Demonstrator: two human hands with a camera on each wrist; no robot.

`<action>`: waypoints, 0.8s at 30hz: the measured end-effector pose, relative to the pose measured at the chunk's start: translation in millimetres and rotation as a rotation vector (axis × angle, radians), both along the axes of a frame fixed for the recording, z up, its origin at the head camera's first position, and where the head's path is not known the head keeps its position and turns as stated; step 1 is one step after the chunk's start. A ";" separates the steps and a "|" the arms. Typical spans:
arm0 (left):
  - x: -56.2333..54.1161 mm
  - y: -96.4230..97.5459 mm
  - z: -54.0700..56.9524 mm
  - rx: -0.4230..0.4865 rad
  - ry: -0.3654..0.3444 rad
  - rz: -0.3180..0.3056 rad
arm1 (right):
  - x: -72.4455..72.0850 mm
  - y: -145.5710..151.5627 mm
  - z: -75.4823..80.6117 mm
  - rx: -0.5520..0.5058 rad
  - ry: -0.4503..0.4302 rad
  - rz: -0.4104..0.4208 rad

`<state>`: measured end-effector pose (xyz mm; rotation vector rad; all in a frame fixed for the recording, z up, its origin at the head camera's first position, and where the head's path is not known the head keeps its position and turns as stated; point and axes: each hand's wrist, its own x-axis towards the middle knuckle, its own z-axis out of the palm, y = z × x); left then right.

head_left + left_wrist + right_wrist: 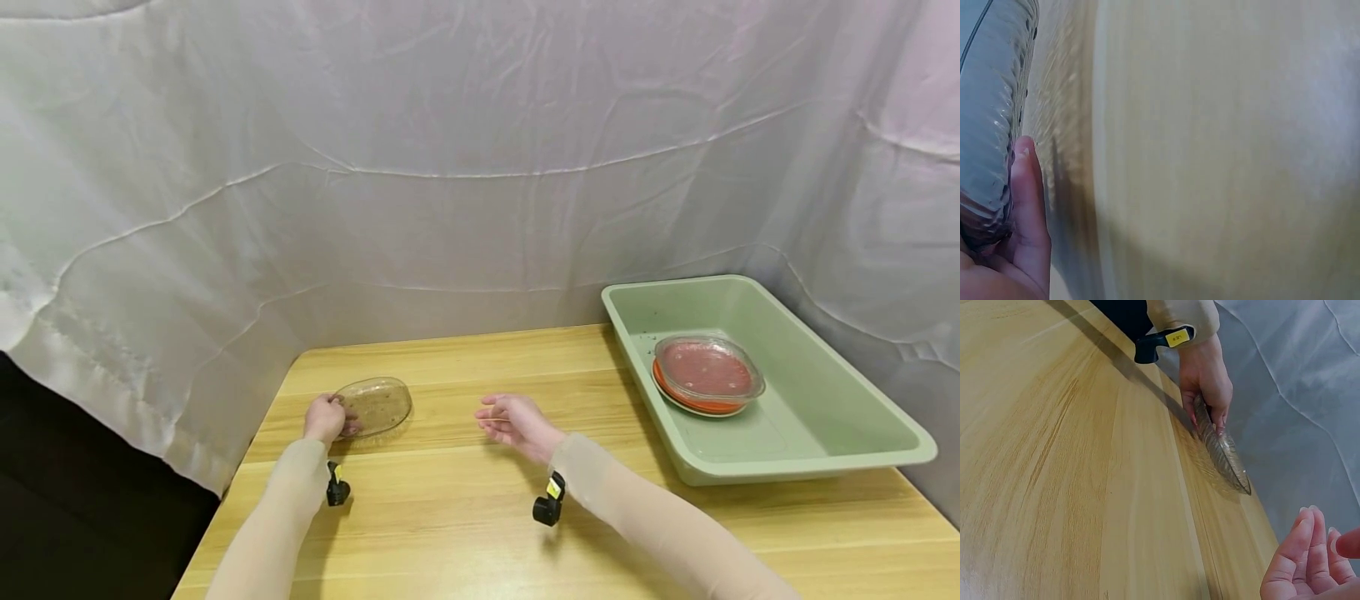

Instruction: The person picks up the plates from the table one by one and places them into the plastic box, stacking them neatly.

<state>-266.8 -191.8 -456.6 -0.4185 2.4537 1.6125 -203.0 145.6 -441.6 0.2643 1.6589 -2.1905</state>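
A clear, brownish oval glass dish (377,405) is held by its left end in my left hand (327,418), over the left part of the wooden table. Up close in the left wrist view, the fingers lie along the ribbed underside of the glass dish (991,119). Seen from the right wrist, the glass dish (1225,456) tilts, its far edge low over the tabletop. My right hand (517,423) hovers above the middle of the table with nothing in it, its fingers loosely bent.
On the right of the table (450,517) stands a deep green plastic tub (810,467). Inside it, a clear glass dish (708,367) sits stacked on an orange plate (701,406). Grey curtains (480,233) hang behind the table and along its sides.
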 end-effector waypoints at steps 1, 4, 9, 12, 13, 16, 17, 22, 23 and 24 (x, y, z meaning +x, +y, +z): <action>0.1 1.0 1.3 0.003 0.002 -0.009 | -0.2 0.7 -0.5 -0.001 0.001 -0.003; -0.6 5.2 4.8 0.019 0.014 -0.013 | -0.7 2.6 -1.8 0.003 0.003 -0.011; -1.0 16.1 9.7 0.038 0.030 -0.028 | -0.9 7.0 -2.2 0.019 0.002 -0.023; -3.0 23.2 11.2 0.036 0.029 -0.048 | -1.6 10.8 -0.6 0.025 0.002 -0.028; -4.0 25.4 12.0 0.034 0.033 -0.062 | -2.0 12.2 0.2 0.026 0.001 -0.033; -6.9 33.1 15.4 0.029 0.042 -0.094 | -3.9 16.7 2.0 0.032 0.006 -0.042; -7.8 35.7 16.6 0.032 0.047 -0.106 | -4.6 18.3 2.5 0.035 0.007 -0.044; -10.8 52.2 21.9 0.050 0.063 -0.140 | -7.9 27.9 3.3 0.039 0.015 -0.073; -11.4 55.7 22.5 0.057 0.062 -0.144 | -8.3 29.9 2.7 0.041 0.016 -0.080; -11.8 59.6 23.5 0.061 0.061 -0.148 | -8.7 31.8 2.0 0.046 0.019 -0.087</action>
